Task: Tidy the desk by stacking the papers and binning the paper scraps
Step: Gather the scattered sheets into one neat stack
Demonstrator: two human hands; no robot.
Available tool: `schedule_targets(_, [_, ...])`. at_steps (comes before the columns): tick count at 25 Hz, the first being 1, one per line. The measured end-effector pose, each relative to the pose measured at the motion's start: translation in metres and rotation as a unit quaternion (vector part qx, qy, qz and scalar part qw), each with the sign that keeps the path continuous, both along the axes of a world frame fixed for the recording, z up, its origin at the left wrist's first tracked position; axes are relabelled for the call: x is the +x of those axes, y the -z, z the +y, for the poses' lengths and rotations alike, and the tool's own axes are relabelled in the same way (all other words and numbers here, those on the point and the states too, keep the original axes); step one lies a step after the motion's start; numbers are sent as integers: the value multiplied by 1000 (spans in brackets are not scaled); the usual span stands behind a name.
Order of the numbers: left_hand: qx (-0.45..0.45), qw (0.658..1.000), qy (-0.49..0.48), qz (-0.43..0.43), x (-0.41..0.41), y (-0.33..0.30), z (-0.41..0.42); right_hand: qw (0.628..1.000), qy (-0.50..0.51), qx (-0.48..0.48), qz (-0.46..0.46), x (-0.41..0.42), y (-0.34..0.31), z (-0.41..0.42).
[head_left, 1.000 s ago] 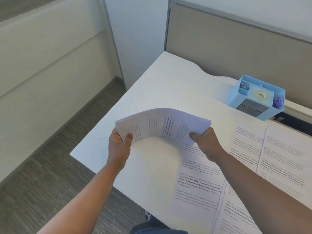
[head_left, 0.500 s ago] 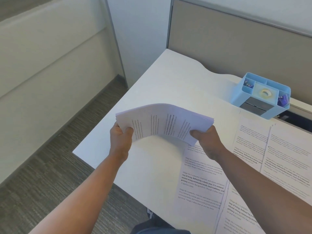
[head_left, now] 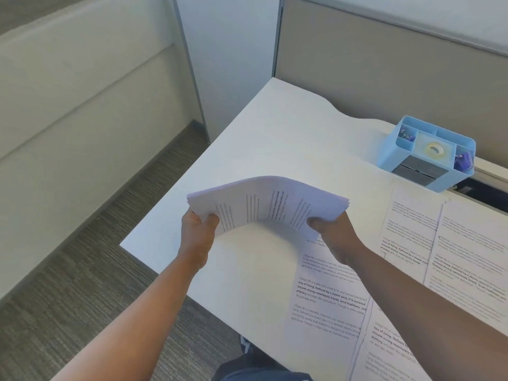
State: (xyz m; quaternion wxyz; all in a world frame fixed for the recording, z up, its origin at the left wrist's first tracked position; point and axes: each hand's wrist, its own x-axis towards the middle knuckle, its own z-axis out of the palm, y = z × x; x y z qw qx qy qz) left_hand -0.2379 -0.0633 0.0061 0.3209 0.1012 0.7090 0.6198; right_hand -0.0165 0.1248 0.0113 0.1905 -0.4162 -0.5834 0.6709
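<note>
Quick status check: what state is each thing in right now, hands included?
Paper stack: held above the desk, bowed upward in the middle.
Left hand: grips the stack's left end.
Right hand: grips the stack's right end.
Loose sheets: lying flat on the desk, not yet stacked.
Blue organizer: upright, tape roll inside.

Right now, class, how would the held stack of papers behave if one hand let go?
The stack of papers, held by the left hand and right hand, already arches upward, so it is likely floppy. The freed end would probably droop, and loose sheets might fan or slide apart.
</note>
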Motion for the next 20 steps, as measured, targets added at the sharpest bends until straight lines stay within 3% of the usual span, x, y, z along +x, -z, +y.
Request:
schedule_targets(15, [-10,1000,12,-23,-2,9,-7,1000,-20,5,-7,2,10,-6])
schedule_targets(20, [-21,997,53,48,-6,-10,-3,999,-5,10,-30,14,-8,-4])
